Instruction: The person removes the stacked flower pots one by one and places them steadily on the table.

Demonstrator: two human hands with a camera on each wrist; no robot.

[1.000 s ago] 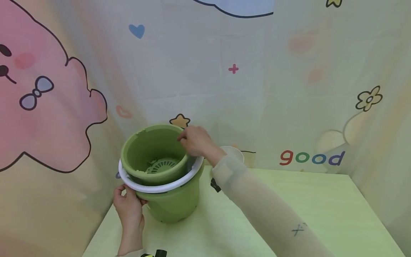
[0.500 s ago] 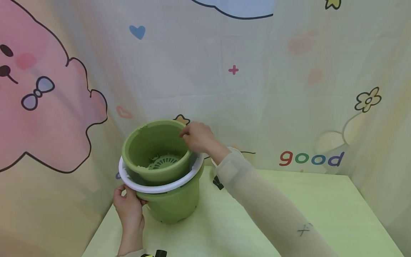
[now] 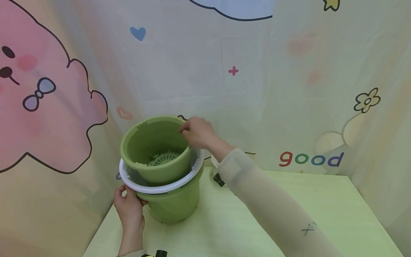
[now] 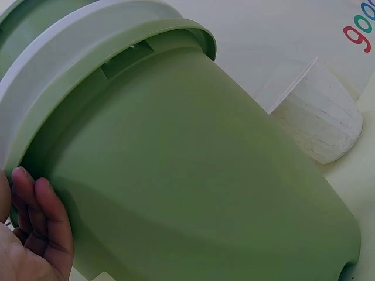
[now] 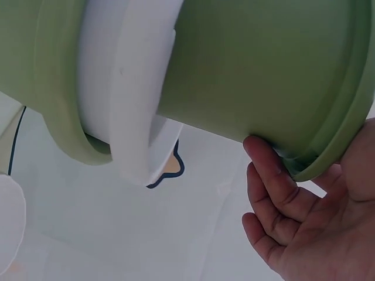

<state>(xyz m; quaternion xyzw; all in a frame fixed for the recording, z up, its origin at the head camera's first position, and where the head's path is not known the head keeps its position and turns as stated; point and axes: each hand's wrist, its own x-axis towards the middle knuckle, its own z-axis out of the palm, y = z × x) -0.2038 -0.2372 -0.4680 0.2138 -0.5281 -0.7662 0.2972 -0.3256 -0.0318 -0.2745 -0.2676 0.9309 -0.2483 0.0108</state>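
Note:
Plastic flowerpots stand nested on the table. The outer green flowerpot [image 3: 173,207] is at the bottom, with a white flowerpot [image 3: 163,188] inside it showing a thick rim. A smaller green flowerpot [image 3: 158,137], slotted at its base, sits partly raised and tilted within the white one. My right hand [image 3: 200,132] grips this inner pot's right rim, thumb and fingers on either side of the wall in the right wrist view. At the front left, my left hand [image 3: 129,208] holds the edge of the stack, fingers curled under the outer pot's rim [image 4: 111,70].
A white pot or cup [image 4: 319,117] stands behind the stack, mostly hidden by my right sleeve [image 3: 257,192] in the head view. The pale green tabletop [image 3: 321,203] extends to the right. A printed curtain [image 3: 276,89] hangs behind and along both sides.
My right hand has lifted the inner green flowerpot slightly, so more of its outer wall shows above the white rim. My left hand and the outer pots have stayed put.

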